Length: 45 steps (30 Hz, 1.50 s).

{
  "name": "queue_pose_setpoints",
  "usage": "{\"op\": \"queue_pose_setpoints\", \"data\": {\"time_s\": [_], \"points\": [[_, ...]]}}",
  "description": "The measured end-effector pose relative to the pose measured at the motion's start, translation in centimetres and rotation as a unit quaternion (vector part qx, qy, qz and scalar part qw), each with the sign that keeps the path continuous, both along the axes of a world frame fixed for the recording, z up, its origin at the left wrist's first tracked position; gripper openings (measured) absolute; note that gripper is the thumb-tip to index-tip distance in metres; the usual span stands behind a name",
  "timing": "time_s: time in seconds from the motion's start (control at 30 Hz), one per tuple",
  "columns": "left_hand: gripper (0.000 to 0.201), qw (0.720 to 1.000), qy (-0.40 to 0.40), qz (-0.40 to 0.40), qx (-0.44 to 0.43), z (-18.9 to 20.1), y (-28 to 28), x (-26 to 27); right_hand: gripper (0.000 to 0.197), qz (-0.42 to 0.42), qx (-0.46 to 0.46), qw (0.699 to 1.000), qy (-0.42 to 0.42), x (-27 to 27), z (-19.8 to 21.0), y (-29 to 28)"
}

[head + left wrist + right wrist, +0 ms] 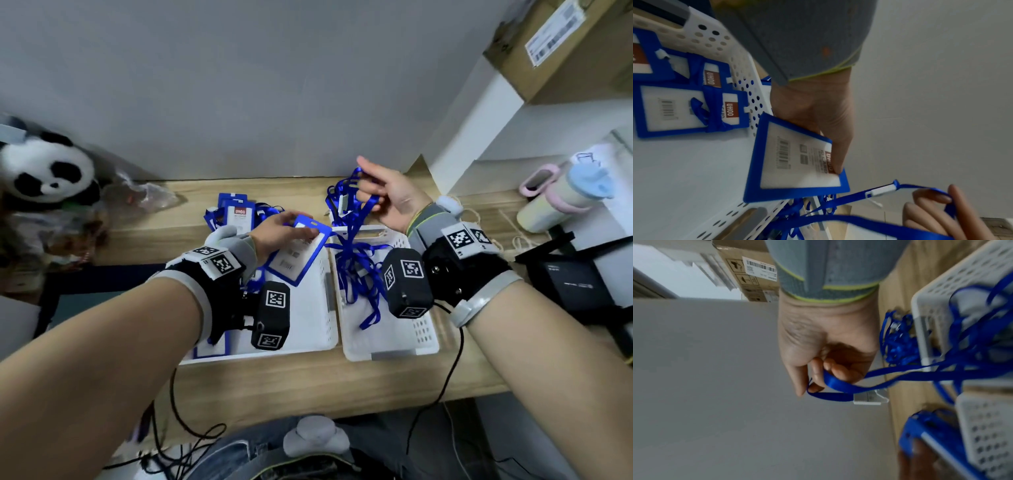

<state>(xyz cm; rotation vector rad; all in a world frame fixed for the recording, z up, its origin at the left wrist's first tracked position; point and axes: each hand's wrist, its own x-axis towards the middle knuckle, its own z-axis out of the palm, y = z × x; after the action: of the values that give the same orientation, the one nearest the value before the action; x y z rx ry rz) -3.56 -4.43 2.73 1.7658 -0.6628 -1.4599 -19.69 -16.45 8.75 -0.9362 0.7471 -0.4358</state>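
The left hand [281, 229] pinches a blue-framed clear plastic badge holder [301, 253] by its top edge, with the thumb pressed on its face. It holds it tilted just left of the white perforated plastic basket [424, 339] that contains the ribbons. The right hand [387, 195] is closed on a narrow blue satin lanyard [356, 246], thumb and forefinger nipping its loop. This hand is raised above the far rim of that basket, and a small white plastic clip [867, 396] dangles just below the fingers.

The main risk is the tangle. The lanyard trails down into a knot of other ribbons inside the basket, and pulling higher would likely drag several out or tip the light basket. The blurred wrist view leaves it unclear whether this strand runs free of the rest.

The clip swings loose, so aiming it at the slot in the holder could miss. The left hand's shallow grip may also let the slick holder twist or drop into the heap of blue card holders [692, 110] left of the basket.
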Motion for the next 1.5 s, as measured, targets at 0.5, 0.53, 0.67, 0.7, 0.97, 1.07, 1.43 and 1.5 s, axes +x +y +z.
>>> {"op": "queue_pose_setpoints", "data": {"time_s": [0.5,0.53,0.67,0.7,0.97,1.07,1.43,1.5], "points": [[0.056,0.993,0.101,-0.061,0.0,0.9,1.4,1.4,0.03,0.117,-0.211,0.937,0.252,3.1,-1.4,3.0],[0.043,0.992,0.105,-0.063,0.001,0.9,1.6,1.4,0.026,0.126,-0.23,0.929,0.262,3.2,-1.6,3.1],[0.012,0.994,0.082,-0.068,-0.007,1.2,2.3,1.4,0.013,0.156,-0.256,0.914,0.272,3.7,-1.8,3.8],[0.019,0.994,0.074,-0.076,-0.007,1.1,2.4,1.4,0.01,0.169,-0.262,0.912,0.268,3.7,-1.8,3.9],[0.013,0.994,0.07,-0.079,-0.031,0.7,3.3,3.1,0.033,0.244,-0.329,0.856,0.315,4.7,-2.0,4.4],[0.014,0.994,0.064,-0.077,-0.032,0.9,3.7,3.5,0.064,0.252,-0.464,0.778,0.342,4.9,-2.2,4.2],[0.013,0.996,0.047,-0.074,-0.013,1.2,4.9,4.8,0.039,0.308,-0.471,0.793,0.233,6.8,-2.3,5.2],[0.012,0.995,0.054,-0.079,-0.009,1.1,5.0,4.8,0.038,0.328,-0.462,0.791,0.232,6.8,-2.3,5.3]]}}
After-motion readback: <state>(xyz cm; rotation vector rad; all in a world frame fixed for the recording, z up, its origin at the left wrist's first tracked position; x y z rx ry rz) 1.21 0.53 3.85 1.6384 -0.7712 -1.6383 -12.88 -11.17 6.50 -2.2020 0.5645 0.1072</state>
